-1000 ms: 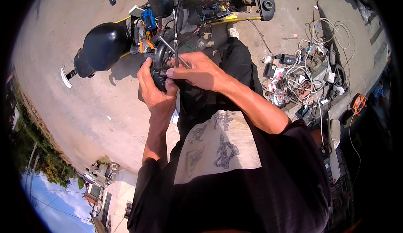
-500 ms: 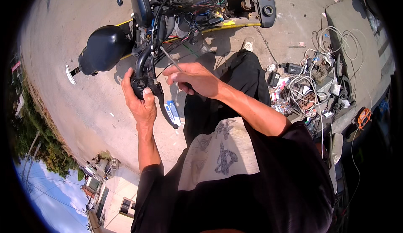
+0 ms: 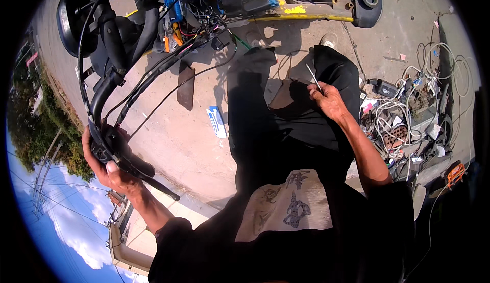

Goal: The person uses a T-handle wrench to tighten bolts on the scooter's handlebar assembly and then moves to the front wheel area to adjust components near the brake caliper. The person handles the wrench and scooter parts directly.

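My left hand [image 3: 113, 173] is wrapped round a black handlebar control [image 3: 107, 150] with a brake lever [image 3: 168, 192] pointing down and right, cables running up from it. My right hand [image 3: 329, 102] is closed on a thin metal rod [image 3: 312, 73], held upward over my dark trouser leg. Above, a partly dismantled scooter frame [image 3: 367, 15] with yellow edging carries exposed wiring [image 3: 199, 13], a blue tool [image 3: 176, 10] and orange-handled tools [image 3: 176, 34].
A heap of cables and scrap [image 3: 393, 132] lies on the concrete at the right, near an orange reel [image 3: 454, 176]. A blue-and-white packet [image 3: 217, 122] and a dark flat piece [image 3: 185, 86] lie on the ground. Trees [image 3: 30, 130] and a building stand at the left.
My left hand has swung down and left with the handlebar control. My right hand has moved away from it to the right with the rod. The scooter shows higher in the picture.
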Demonstrator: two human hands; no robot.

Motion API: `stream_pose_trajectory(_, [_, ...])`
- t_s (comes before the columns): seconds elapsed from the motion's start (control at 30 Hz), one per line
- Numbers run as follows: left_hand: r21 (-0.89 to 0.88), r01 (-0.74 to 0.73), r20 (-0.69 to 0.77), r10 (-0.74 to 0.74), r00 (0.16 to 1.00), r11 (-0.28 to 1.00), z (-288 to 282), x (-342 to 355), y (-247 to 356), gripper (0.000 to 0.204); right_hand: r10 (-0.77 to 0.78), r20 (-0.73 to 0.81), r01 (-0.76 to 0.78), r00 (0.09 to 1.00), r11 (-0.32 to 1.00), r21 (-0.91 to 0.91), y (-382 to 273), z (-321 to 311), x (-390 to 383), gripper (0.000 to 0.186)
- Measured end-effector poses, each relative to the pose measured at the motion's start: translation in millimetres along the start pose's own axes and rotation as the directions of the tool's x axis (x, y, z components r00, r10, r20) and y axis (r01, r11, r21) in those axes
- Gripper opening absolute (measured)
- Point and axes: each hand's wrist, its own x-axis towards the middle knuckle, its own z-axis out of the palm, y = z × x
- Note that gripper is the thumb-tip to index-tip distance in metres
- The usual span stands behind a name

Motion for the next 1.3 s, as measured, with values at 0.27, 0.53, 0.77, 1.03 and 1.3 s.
stream_pose_trajectory(0.27, [0.079,-0.177,0.006,0.177,0.984,0.981,4.7,17.7,12.1,0.087,-0.075,0.037,0.064,0.996,0.968,0.242,91.7,40.6,145.9,0.024])
stream_pose_trajectory(0.53, [-0.006,-0.331,-0.018,0.330,0.944,0.944,-28.0,6.8,-74.8,0.084,-0.347,-0.202,0.258,0.916,0.894,-0.366,88.5,66.7,149.8,0.043])
stream_pose_trajectory(0.77, [0.033,-0.438,-0.011,0.439,0.899,0.898,-44.5,-14.6,-87.7,0.082,-0.557,-0.233,0.260,0.797,0.665,-0.700,135.9,83.5,103.8,0.026])
stream_pose_trajectory(1.03, [0.123,-0.480,0.035,0.480,0.877,0.868,-73.3,-26.9,-100.7,0.081,-0.636,-0.328,0.270,0.699,0.659,-0.702,150.3,74.2,61.3,0.020])
stream_pose_trajectory(1.3, [0.211,-0.466,0.121,0.450,0.885,0.859,-85.7,-11.2,-104.5,0.080,-0.643,-0.301,0.267,0.704,0.633,-0.727,159.3,68.6,61.7,0.023])
